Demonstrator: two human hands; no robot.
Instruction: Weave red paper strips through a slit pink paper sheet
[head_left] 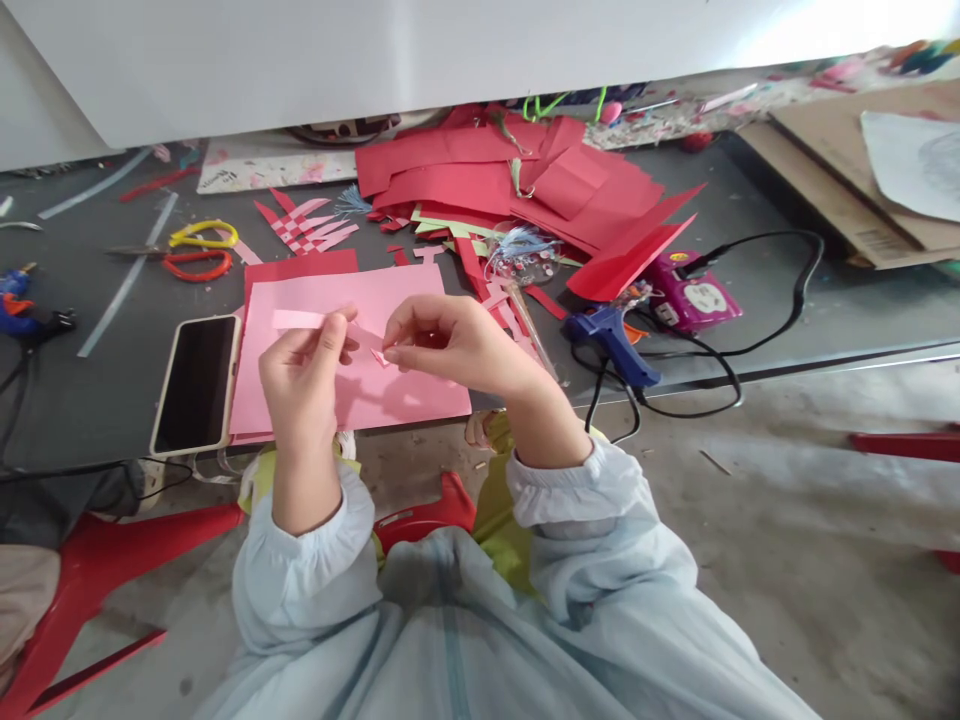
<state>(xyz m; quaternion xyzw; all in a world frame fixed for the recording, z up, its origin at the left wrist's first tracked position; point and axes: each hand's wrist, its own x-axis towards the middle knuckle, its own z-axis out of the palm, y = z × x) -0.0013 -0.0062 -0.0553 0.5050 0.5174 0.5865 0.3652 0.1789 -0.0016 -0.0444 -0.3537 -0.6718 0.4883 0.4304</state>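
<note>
My left hand pinches a pale pink paper strip between thumb and forefinger, and one end sticks out to the left. Facing it, my right hand is closed in a pinch at a small folded pink-and-red paper piece. Whether that piece joins the strip, I cannot tell. Both hands are over a pink paper sheet, which lies on a red sheet at the table's front edge. Beyond them lies a woven red-and-pink paper piece with loose strip ends.
A phone lies left of the sheets, with scissors behind it. Red paper is heaped at the back. On the right are a blue glue gun, a magenta box, black cables and cardboard.
</note>
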